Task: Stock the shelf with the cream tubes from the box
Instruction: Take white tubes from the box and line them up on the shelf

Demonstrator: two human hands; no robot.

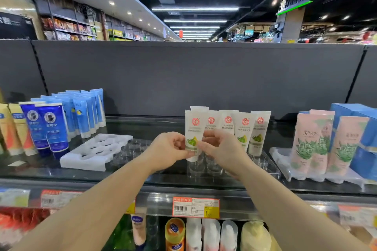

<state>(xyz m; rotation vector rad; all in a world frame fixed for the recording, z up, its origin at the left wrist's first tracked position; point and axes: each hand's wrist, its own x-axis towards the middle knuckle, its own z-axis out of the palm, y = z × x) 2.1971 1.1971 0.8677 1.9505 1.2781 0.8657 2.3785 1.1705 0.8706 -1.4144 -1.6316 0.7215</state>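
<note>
Far left of frame, blue tubes (51, 126) stand in rows, an empty white tray (91, 153) just beside them. At centre, my left hand (167, 150) pinches the lower part of a white cream tube (193, 128), upright over the clear holder (204, 167) on the shelf (142, 187). My right hand (220, 149) pinches its other side. More white tubes (242, 126) stand behind; pink tubes (318, 140) far right.

Fingers (184, 144) hide the cream tube's (192, 126) lower half.
</note>
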